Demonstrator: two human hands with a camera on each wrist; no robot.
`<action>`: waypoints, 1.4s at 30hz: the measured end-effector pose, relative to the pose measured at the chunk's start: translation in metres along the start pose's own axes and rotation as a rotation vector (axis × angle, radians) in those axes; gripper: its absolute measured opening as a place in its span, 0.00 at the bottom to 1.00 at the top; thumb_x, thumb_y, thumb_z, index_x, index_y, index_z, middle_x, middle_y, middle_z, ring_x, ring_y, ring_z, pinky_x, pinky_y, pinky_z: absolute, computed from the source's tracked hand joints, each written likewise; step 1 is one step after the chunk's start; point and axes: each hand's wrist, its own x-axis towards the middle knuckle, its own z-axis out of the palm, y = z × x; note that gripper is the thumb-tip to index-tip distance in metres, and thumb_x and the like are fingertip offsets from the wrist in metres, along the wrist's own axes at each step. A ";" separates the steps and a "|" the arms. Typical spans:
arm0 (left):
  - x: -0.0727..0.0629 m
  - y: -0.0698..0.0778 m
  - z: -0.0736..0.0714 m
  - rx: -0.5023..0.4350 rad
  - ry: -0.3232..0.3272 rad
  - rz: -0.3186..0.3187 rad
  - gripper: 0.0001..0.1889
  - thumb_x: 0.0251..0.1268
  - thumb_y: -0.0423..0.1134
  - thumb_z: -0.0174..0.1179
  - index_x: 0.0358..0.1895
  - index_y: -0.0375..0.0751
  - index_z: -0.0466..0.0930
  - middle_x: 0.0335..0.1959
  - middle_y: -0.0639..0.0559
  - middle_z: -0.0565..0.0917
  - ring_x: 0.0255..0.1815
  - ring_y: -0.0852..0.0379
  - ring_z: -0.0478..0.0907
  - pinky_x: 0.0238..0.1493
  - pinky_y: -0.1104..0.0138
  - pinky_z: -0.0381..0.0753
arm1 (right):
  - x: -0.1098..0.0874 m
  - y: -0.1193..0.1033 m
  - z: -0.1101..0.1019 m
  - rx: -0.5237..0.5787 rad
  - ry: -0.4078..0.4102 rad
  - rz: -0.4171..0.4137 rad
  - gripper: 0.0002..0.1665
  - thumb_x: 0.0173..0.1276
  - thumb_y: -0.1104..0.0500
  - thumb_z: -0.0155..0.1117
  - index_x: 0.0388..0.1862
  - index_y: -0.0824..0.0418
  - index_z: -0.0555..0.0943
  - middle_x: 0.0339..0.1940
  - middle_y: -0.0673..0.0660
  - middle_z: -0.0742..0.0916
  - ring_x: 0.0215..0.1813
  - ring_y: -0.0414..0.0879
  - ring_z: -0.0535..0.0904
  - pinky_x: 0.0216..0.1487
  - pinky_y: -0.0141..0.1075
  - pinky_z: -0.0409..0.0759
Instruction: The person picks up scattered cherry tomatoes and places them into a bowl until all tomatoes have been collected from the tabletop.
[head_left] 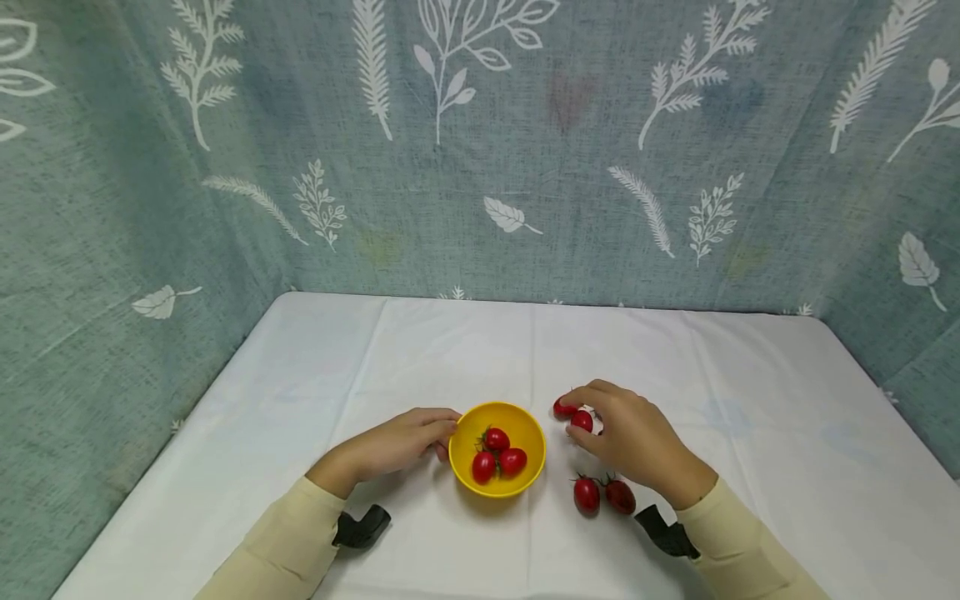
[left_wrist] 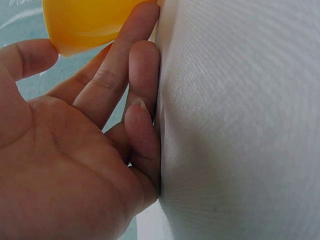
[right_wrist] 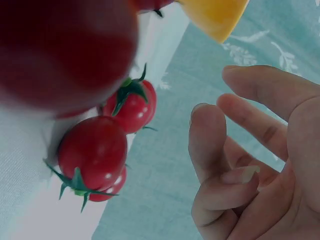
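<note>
Three cherry tomatoes [head_left: 497,439] lie inside the yellow bowl [head_left: 537,457]. My left hand [head_left: 408,437] holds the bowl's left side from outside; in the left wrist view the thumb touches its edge and the longer fingers lie along its wall. Over two more tomatoes right of the bowl, a round-looking one [head_left: 582,422] and another [head_left: 564,407] partly behind the fingers, my right hand [head_left: 630,433] is spread. The right wrist view shows its thumb and fingers parted, with no tomato [right_wrist: 92,152] between them.
Two tomatoes with green stems, one on the left [head_left: 587,496] and one on the right [head_left: 620,497], lie nearer me, below the right hand. A white cloth [head_left: 450,350] covers the table, and a patterned green curtain [head_left: 465,258] hangs behind it.
</note>
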 end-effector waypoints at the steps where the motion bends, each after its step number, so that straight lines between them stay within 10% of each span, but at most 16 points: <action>1: 0.000 0.000 0.000 -0.001 0.000 -0.001 0.20 0.80 0.45 0.42 0.63 0.42 0.77 0.36 0.51 0.82 0.42 0.53 0.76 0.46 0.64 0.70 | 0.000 0.002 0.000 0.002 0.000 0.011 0.16 0.61 0.57 0.75 0.48 0.51 0.86 0.44 0.48 0.87 0.36 0.45 0.78 0.35 0.31 0.76; 42: 0.000 0.000 0.000 0.011 0.000 0.011 0.20 0.80 0.45 0.42 0.62 0.42 0.77 0.36 0.52 0.82 0.42 0.53 0.76 0.47 0.64 0.70 | 0.007 0.048 -0.004 -0.075 -0.059 0.184 0.15 0.67 0.60 0.67 0.53 0.57 0.84 0.48 0.58 0.86 0.45 0.52 0.82 0.42 0.46 0.82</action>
